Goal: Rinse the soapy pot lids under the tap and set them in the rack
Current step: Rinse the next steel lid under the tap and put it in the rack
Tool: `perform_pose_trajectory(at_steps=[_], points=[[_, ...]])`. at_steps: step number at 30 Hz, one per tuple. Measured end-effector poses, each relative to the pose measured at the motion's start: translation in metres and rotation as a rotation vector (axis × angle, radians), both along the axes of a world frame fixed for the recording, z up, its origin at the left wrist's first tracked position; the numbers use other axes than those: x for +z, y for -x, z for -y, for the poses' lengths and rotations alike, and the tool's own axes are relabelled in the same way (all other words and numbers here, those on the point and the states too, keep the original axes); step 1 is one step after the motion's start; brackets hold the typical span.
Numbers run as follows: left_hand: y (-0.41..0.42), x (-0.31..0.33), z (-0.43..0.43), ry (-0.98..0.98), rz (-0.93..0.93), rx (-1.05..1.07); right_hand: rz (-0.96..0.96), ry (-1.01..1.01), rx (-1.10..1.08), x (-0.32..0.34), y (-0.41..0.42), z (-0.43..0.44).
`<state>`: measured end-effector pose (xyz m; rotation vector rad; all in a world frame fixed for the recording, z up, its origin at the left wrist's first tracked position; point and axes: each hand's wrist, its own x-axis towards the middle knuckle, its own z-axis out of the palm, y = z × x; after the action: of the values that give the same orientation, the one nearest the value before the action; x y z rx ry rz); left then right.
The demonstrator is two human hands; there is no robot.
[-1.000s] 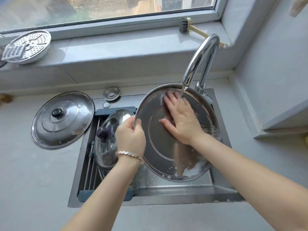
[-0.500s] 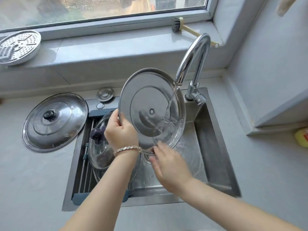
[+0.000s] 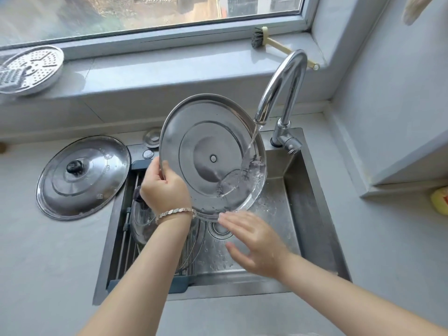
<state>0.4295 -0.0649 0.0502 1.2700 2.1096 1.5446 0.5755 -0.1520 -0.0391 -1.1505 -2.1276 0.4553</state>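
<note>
steel lid [image 3: 206,132] tilted under tap [image 3: 281,86], wet

The tilted steel lid [image 3: 208,151] fills the space between the tap spout [image 3: 270,93] and the rack [image 3: 126,241], and a glass lid [image 3: 141,215] stands on the rack's bars. Open room lies over the right half of the sink [image 3: 303,202].

Probably a home kitchen: steel sink [image 3: 312,190], tap [image 3: 281,93], windowsill [image 3: 169,71].

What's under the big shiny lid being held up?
The wet sink and its drain, with the right hand just below the lid. The left hand and arm hide much of the rack.
</note>
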Motion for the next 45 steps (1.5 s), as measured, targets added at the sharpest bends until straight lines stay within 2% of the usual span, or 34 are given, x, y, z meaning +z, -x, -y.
perform_pose_trajectory(at_steps=[2, 3, 5, 7, 8, 10, 11, 12, 14, 15, 17, 19, 21, 24, 26, 27, 30, 32, 36, 38, 40, 42, 45], points=[[0.001, 0.002, 0.001, 0.074, -0.034, -0.052, -0.003, 0.041, 0.027, -0.008, -0.009, 0.001], [-0.001, 0.006, 0.002, 0.144, -0.051, -0.088, 0.000, 0.111, -0.069, -0.013, -0.016, -0.002], [-0.008, 0.016, 0.004, 0.336, -0.128, -0.170, -0.049, 0.378, -0.413, -0.018, -0.030, -0.008], [-0.015, 0.021, 0.004, 0.539, -0.188, -0.265, -0.218, 0.726, -0.737, -0.013, -0.040, -0.019], [-0.017, 0.023, 0.004, 0.605, -0.181, -0.314, -0.344, 0.944, -0.813, -0.015, -0.046, -0.026], [-0.020, 0.017, 0.003, 0.686, -0.099, -0.395, -0.757, 1.370, -0.790, -0.016, -0.058, -0.037], [-0.019, 0.010, 0.002, 0.727, -0.044, -0.419, -0.829, 1.474, -0.777, -0.017, -0.063, -0.040], [-0.019, 0.004, 0.001, 0.777, 0.017, -0.430, -0.742, 1.503, -0.776, -0.019, -0.070, -0.042], [-0.020, -0.010, 0.001, 0.899, 0.157, -0.423, -0.401, 1.435, -0.798, -0.013, -0.086, -0.046], [-0.021, -0.017, 0.004, 0.953, 0.220, -0.413, -0.218, 1.327, -0.817, -0.007, -0.095, -0.049], [-0.023, -0.032, 0.012, 1.045, 0.291, -0.407, -0.011, 1.160, -0.795, 0.009, -0.114, -0.059], [-0.026, -0.046, 0.022, 1.132, 0.353, -0.422, 0.086, 1.018, -0.784, 0.026, -0.129, -0.073], [-0.032, -0.052, 0.032, 1.190, 0.508, -0.425, 0.192, 0.830, -0.747, 0.042, -0.137, -0.085], [-0.037, -0.051, 0.036, 1.153, 0.777, -0.371, 0.193, 0.555, -0.678, 0.061, -0.135, -0.096], [-0.036, -0.049, 0.032, 1.070, 0.785, -0.351, 0.139, 0.433, -0.633, 0.062, -0.134, -0.100], [-0.034, -0.048, 0.032, 1.007, 0.741, -0.342, 0.080, 0.395, -0.620, 0.060, -0.133, -0.101], [-0.021, -0.039, 0.031, 0.804, 0.443, -0.344, -0.197, 0.422, -0.640, 0.041, -0.127, -0.100], [-0.010, -0.026, 0.032, 0.665, 0.284, -0.382, -0.367, 0.504, -0.691, 0.019, -0.118, -0.095], [0.004, -0.001, 0.028, 0.452, 0.129, -0.495, -0.586, 0.739, -0.715, -0.020, -0.093, -0.075], [0.011, 0.004, 0.027, 0.392, -0.060, -0.609, -0.584, 0.849, -0.701, -0.029, -0.086, -0.066], [0.020, 0.002, 0.025, 0.338, -0.332, -0.741, -0.553, 0.964, -0.688, -0.036, -0.088, -0.061], [0.029, -0.005, 0.022, 0.306, -0.522, -0.872, -0.451, 1.111, -0.597, -0.038, -0.099, -0.059], [0.029, -0.008, 0.018, 0.276, -0.561, -1.076, -0.111, 1.354, -0.418, -0.029, -0.120, -0.059]])
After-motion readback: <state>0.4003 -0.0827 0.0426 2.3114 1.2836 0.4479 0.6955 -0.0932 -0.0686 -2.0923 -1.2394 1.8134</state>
